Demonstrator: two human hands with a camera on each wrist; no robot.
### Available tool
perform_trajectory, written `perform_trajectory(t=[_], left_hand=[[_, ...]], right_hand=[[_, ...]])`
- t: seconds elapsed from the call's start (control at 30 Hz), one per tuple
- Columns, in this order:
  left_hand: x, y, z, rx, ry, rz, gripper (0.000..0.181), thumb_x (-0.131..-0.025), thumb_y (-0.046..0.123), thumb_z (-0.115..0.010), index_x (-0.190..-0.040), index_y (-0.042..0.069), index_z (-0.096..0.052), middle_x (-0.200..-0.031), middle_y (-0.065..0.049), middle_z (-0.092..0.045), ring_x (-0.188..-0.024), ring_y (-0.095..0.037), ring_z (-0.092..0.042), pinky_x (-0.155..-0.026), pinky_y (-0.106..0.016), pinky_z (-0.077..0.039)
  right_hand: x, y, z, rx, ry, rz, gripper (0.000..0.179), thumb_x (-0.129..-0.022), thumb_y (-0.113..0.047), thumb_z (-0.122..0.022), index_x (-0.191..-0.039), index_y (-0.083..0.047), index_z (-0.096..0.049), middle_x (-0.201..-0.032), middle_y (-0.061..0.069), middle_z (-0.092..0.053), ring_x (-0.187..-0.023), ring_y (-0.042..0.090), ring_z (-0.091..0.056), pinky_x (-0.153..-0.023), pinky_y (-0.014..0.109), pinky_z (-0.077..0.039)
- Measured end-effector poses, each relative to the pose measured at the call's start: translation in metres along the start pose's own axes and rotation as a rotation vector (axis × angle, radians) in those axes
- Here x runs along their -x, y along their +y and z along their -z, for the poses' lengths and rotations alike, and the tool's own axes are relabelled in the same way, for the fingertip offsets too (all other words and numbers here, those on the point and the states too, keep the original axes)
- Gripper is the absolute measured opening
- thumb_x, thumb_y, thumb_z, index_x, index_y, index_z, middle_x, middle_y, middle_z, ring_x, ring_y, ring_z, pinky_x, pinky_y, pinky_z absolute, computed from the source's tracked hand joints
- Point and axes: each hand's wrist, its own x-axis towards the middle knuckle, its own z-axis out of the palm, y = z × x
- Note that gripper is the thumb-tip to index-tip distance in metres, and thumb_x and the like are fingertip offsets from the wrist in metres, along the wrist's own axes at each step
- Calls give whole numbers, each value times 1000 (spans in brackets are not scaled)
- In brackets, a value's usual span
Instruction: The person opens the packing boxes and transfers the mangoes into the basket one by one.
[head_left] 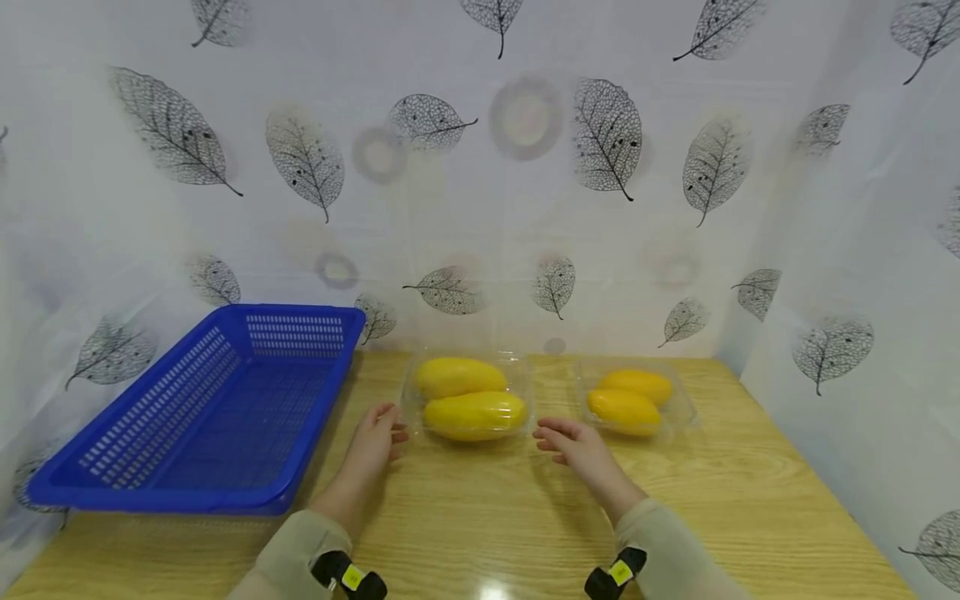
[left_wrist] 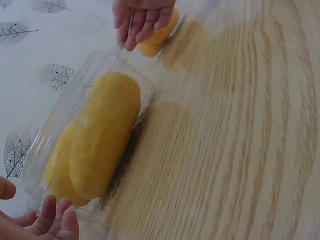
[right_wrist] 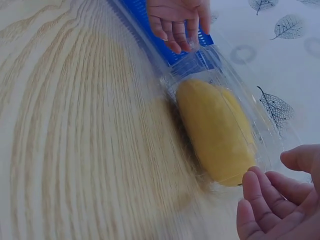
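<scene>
Two large yellow mangoes (head_left: 476,415) lie side by side in a clear plastic box (head_left: 530,392) at the back middle of the table. By the box's left end is my left hand (head_left: 377,437), fingers relaxed and slightly bent. My right hand (head_left: 577,450) is held near the opposite end, its fingers also loosely bent. Neither hand grips the box; whether the fingertips touch it I cannot tell. To the right, a second clear box (head_left: 682,408) holds two smaller orange-yellow mangoes (head_left: 624,410).
A large blue plastic basket (head_left: 225,442) with slotted walls stands on the left of the wooden table (head_left: 480,517). Behind the boxes hangs a white leaf-patterned curtain (head_left: 480,217), which also runs along both sides.
</scene>
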Motion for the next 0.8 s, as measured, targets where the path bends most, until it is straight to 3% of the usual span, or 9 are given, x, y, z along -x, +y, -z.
perform_trajectory(t=[0.23,0.5,0.8], left_hand=[[0,-5,2,74,-11,10,30,-100,11,-27,-124,-5,-35,-91,-12,-58,-74,-13,-59,-59,-26,-47],[4,-12,-2,73,-35,-8,27,-97,7,-27,-121,-2,-37,-90,-12,-60,-72,-15,-60,-57,-27,-47],[10,-10,-4,105,-65,-9,26,-96,6,-26,-119,-1,-37,-86,-12,-60,-71,-16,-60,-55,-27,-48]], right_hand=[[2,3,-1,-43,-17,-22,39,-97,-15,-49,-127,8,-48,-113,19,-62,-103,30,-59,-88,46,-47],[8,4,5,-48,-17,-38,37,-97,-14,-47,-126,9,-49,-116,21,-59,-103,31,-59,-88,46,-47],[9,3,11,-63,-3,-60,35,-97,-15,-48,-122,9,-52,-111,17,-62,-99,26,-60,-88,44,-47]])
